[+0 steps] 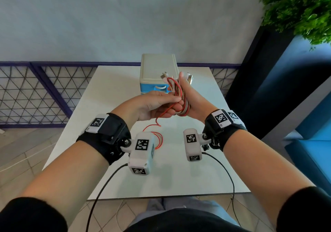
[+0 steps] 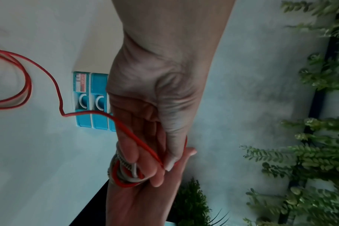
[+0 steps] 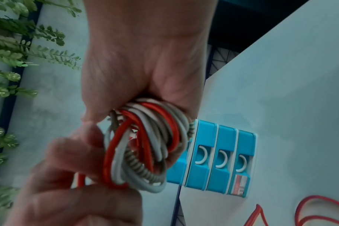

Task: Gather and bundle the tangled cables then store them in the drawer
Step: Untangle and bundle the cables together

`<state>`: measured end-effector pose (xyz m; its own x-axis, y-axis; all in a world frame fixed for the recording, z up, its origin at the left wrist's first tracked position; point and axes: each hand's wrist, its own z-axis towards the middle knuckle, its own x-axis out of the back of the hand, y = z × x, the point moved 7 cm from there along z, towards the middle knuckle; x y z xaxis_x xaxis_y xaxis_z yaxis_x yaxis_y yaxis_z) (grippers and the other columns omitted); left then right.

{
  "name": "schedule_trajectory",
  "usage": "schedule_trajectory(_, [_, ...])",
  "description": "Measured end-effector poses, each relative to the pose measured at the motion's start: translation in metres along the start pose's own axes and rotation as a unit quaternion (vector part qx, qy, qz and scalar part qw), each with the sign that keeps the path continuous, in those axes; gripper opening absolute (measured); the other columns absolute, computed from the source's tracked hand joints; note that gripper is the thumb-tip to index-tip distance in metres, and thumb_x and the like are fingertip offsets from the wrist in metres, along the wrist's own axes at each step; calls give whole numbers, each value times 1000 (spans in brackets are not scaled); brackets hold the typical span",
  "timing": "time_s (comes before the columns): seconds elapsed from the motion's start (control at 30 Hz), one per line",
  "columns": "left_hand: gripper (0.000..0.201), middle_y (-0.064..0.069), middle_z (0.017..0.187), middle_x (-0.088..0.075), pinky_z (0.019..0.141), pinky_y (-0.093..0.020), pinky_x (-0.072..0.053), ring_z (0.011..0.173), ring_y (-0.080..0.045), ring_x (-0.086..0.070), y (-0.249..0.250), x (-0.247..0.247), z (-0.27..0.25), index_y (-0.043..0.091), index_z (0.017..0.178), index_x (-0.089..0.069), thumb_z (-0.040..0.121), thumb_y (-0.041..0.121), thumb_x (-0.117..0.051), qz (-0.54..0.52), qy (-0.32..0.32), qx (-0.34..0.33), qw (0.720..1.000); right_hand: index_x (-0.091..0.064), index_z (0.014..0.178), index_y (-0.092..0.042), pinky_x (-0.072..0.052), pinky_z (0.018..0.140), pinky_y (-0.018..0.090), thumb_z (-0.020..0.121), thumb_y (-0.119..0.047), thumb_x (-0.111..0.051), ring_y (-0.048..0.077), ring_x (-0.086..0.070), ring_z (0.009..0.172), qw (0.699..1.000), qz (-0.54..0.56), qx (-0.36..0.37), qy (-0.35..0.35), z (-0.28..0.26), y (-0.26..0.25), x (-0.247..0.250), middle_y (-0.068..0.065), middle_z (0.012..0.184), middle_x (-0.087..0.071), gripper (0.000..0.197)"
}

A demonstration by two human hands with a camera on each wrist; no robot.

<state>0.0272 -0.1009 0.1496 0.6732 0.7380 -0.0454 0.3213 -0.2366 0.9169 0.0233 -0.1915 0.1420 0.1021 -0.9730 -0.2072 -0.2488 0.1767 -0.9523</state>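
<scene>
The bundle of cables (image 1: 180, 95) is held up above the table (image 1: 107, 91), just in front of the drawer unit (image 1: 157, 70), with several plugs sticking out of its top. It is a coil of white, grey and red loops, and the right hand (image 1: 191, 97) has its fingers curled tight round it, thumb upright alongside. One red cable (image 1: 157, 122) is not yet taken in: from the bundle it passes through the left hand (image 1: 157, 104), whose thumb and fingers pinch it close against the coil, then hangs down and ends in loose loops on the table, on the near side of the drawer unit, under the hands.

Judging from this, the gathering is mostly done and the bundling is in its last stretch: the trailing red length looks like the only piece left to wind on or tuck in. Nothing has been stored. The blue drawers (image 3: 222, 159) with white handles all appear closed, so one must be pulled out, the bundle laid inside and the drawer pushed in. Both hands are busy, so one must come free for that.
</scene>
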Motion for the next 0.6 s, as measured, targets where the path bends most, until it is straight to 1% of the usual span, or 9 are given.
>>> schedule_trajectory(0.03, [15,2,67,-73,50,-15,-54,48,-5,-63,0,0,1,15,80,-73,84,28,-68,-2,9,7,1000,-64,83,-8,-44,51,24,74,-80,-34,20,-51,54,1000,14,-9,-15,-1,-1,-3,13,67,-53,79])
schedule_trajectory(0.1, [17,1,65,-72,46,-15,-52,45,-5,-61,0,0,1,13,78,-72,84,29,-68,-1,21,19,1000,-70,65,-20,-42,53,23,80,-76,-28,17,-50,51,999,24,-9,-33,-5,-3,-7,4,59,-57,72])
schedule_trajectory(0.13, [18,1,64,-72,45,-15,-52,44,-5,-61,0,1,1,13,77,-71,84,29,-69,4,26,25,999,-72,65,-23,-42,52,23,81,-74,-31,16,-50,50,999,24,-6,-43,-6,-4,-8,2,57,-57,67])
schedule_trajectory(0.2, [19,1,63,-71,45,-15,-52,44,-5,-61,0,2,-1,12,76,-70,83,29,-69,17,30,35,999,-72,73,-19,-46,50,24,82,-62,-48,16,-54,49,999,11,8,-41,-6,-4,-9,4,60,-59,50])
schedule_trajectory(0.27, [19,1,62,-71,45,-15,-52,44,-5,-61,-2,3,-2,11,76,-69,83,29,-70,33,27,39,998,-68,87,-9,-52,54,27,85,-40,-65,21,-59,56,999,-17,27,11,0,-4,-2,8,68,-62,31])
schedule_trajectory(0.3, [19,2,60,-69,45,-16,-51,44,-5,-60,-3,2,-3,12,76,-68,83,30,-70,42,26,39,998,-66,89,-6,-53,56,29,84,-32,-68,22,-60,59,998,-31,31,48,2,-2,4,10,70,-62,26])
schedule_trajectory(0.4, [26,8,52,-56,42,-16,-42,40,-4,-45,-6,6,-3,17,73,-62,87,38,-63,42,28,18,999,-61,74,-10,-48,47,25,88,-30,-65,17,-59,44,992,-34,36,113,1,-3,14,7,56,-60,25])
schedule_trajectory(0.5, [33,7,55,-37,50,-19,-34,45,-7,-29,-23,2,-6,20,70,-52,97,40,-46,-12,-65,21,998,-56,77,-14,-51,52,29,91,-28,-62,13,-62,49,983,56,75,160,2,-10,28,0,58,-61,21])
schedule_trajectory(0.6, [37,4,62,-31,59,-23,-27,53,-10,-27,-57,-7,-14,20,70,-49,101,35,-34,1,-195,48,980,-54,79,-16,-58,63,34,93,-24,-59,12,-62,56,962,183,113,169,6,-19,42,-2,63,-56,17])
